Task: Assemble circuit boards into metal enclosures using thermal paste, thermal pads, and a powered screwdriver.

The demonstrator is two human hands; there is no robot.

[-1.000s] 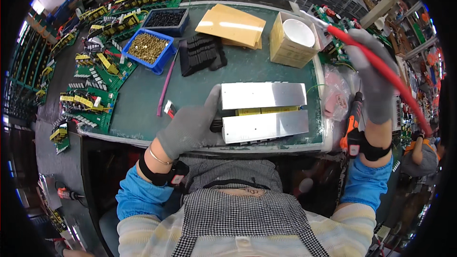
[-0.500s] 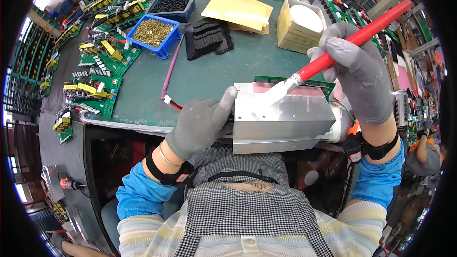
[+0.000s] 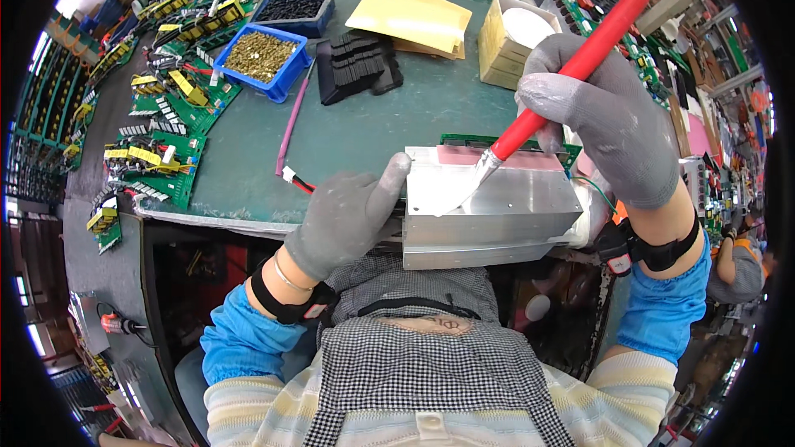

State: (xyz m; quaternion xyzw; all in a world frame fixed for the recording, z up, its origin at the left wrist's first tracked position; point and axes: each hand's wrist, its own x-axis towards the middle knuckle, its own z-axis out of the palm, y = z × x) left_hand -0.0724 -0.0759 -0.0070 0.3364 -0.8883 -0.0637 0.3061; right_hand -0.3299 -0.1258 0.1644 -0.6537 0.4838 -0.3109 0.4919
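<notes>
My left hand (image 3: 344, 219), in a grey glove, grips the left end of a silver aluminium heat sink (image 3: 505, 228) at the table's front edge; its thumb points up beside the metal and its other fingers are mostly hidden. A green circuit board (image 3: 472, 141) and a pink strip (image 3: 501, 157) show along the heat sink's far side. In my gloved right hand (image 3: 609, 120) is a brush (image 3: 600, 45) with a thick red handle, tilted down to the left. Its whitened bristles touch the heat sink's top, where white paste (image 3: 426, 186) covers the left part.
A blue bin (image 3: 286, 81) of small brass-coloured parts stands at the back left, before a darker bin (image 3: 323, 23) of black pieces. Black pads (image 3: 360, 66), yellow sheets (image 3: 410, 16) and a box (image 3: 499, 54) lie beyond. Circuit boards (image 3: 195, 170) crowd the left; a purple-sleeved cable (image 3: 291, 128) lies nearby.
My right hand has moved slightly left, and the brush stands steeper. Its bristles have shifted toward the heat sink's near edge. My left hand keeps its hold.
</notes>
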